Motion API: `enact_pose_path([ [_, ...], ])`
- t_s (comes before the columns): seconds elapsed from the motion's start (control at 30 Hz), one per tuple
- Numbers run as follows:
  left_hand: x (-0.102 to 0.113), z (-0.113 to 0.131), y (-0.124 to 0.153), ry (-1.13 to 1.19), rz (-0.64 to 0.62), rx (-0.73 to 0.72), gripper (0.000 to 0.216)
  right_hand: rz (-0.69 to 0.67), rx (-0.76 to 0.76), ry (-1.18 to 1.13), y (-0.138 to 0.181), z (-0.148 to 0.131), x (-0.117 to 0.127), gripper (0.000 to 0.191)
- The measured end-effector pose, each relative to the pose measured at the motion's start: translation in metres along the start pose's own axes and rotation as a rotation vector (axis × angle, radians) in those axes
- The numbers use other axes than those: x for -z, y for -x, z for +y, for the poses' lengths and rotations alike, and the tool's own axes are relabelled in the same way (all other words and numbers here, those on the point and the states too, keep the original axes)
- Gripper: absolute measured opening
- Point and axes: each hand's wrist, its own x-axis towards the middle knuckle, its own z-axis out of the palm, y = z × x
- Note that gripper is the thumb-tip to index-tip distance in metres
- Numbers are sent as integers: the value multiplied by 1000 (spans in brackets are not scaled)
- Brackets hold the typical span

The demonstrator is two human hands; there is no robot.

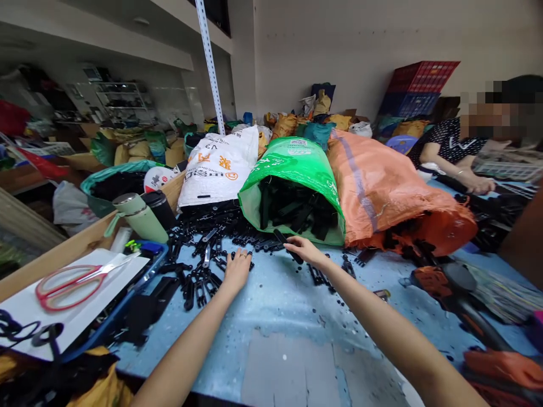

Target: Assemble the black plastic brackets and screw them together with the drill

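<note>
My right hand (304, 252) is closed around a long, flat black plastic piece (280, 236), held tilted just in front of the mouth of the green woven sack (292, 155). Dark pieces of similar look fill that sack. My left hand (238, 268) reaches to the edge of a spread of loose black plastic parts (207, 232), fingers apart and touching some of them. Its fingertips are partly hidden among the parts. Several more black parts (324, 277) lie right of my right hand on the blue tabletop (271, 299).
A white sack (218, 169) and an orange sack (365, 181) flank the green one. At left are a green flask (146, 217), red-handled scissors (70, 285) and a blue tray (153, 271). An orange-and-black power tool (458, 299) lies right. Another person (449, 147) works at the far right.
</note>
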Motion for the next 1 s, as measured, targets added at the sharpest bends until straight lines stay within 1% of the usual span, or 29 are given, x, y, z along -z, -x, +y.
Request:
enact_pose_path([
  [0.1,4,6,-1,54,17,-39,34,-58,29,-131,70,-6,3,46],
  [0.17,9,14,8,86,35,-53,31,-128,98,-198,121,-13,3,43],
  [0.2,11,19,15,108,45,-62,30,-167,141,-197,146,-17,2,42],
  [0.27,14,32,36,198,57,-86,31,-219,202,-111,190,-28,-6,43],
  [0.33,15,46,61,327,52,-91,30,-224,234,-2,219,-39,-23,49],
  [0.37,15,54,74,392,43,-73,31,-210,240,33,227,-44,-32,51],
  [0.43,16,69,100,514,12,-7,33,-147,211,24,233,-49,-52,48],
  [0.47,16,77,112,584,-14,24,35,-92,168,-39,231,-51,-60,45],
  [0.5,18,85,123,668,-51,47,37,-27,105,-151,227,-51,-67,43],
  [0.57,21,102,140,856,-160,78,41,82,-47,-505,219,-53,-76,45],
  [0.63,27,118,152,999,-234,131,46,116,-162,-892,213,-54,-78,52],
  [0.67,30,124,155,1032,-228,144,48,110,-188,-1036,212,-55,-77,55],
  [0.7,34,130,157,1036,-196,136,47,102,-189,-1126,212,-54,-75,57],
  [0.73,38,133,158,1015,-153,103,44,98,-162,-1158,213,-53,-71,58],
  [0.77,41,136,159,976,-112,58,41,96,-111,-1136,215,-51,-67,56],
  [0.83,46,140,160,883,-73,-22,37,78,23,-984,219,-45,-57,50],
  [0.87,47,142,161,850,-65,-38,36,70,84,-891,221,-42,-53,47],
  [0.93,47,150,164,831,-11,-32,36,91,160,-771,223,-41,-48,45],
  [1.0,44,161,167,864,114,12,36,171,180,-776,225,-45,-49,44],
])
